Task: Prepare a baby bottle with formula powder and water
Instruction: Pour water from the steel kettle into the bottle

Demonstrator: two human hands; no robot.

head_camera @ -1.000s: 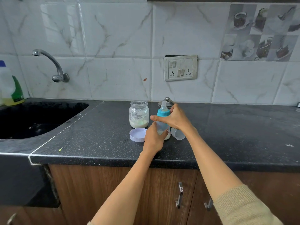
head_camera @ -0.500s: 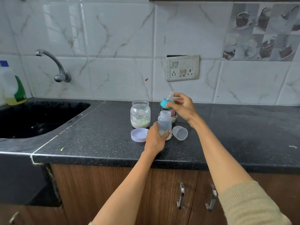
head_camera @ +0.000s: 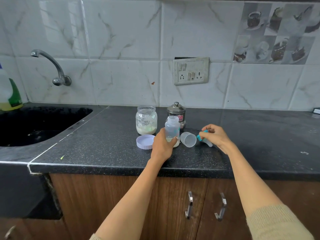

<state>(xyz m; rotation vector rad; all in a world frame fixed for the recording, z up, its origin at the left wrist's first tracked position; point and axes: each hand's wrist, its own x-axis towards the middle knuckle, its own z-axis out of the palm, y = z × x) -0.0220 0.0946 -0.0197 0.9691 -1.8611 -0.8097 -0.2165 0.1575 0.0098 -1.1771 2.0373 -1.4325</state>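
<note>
A wall of white marble-patterned tiles backs a dark speckled table, with a switch-and-socket plate fixed to the tiles and a band of picture tiles at the upper right. At the left a black sink is sunk into the table under a curved metal tap, and a detergent bottle with yellow liquid stands at the far left edge. Below the table edge are brown wooden cabinet doors with metal handles. Near the middle of the table the baby bottle stands upright with its neck open and a little pale powder or liquid at the bottom; the left hand wraps its fingers around the lower part of it. Just left of that hand a lilac lid lies flat, and behind it stands an open glass jar with pale formula powder in its base. A lidded steel canister stands behind the bottle. A clear plastic cup lies on its side just right of the bottle. Further right, the right hand has its fingers closed on the teal ring and nipple cap, held low at the table surface; whether it touches the table cannot be told. A beige sleeve covers the right forearm at the bottom corner.
</note>
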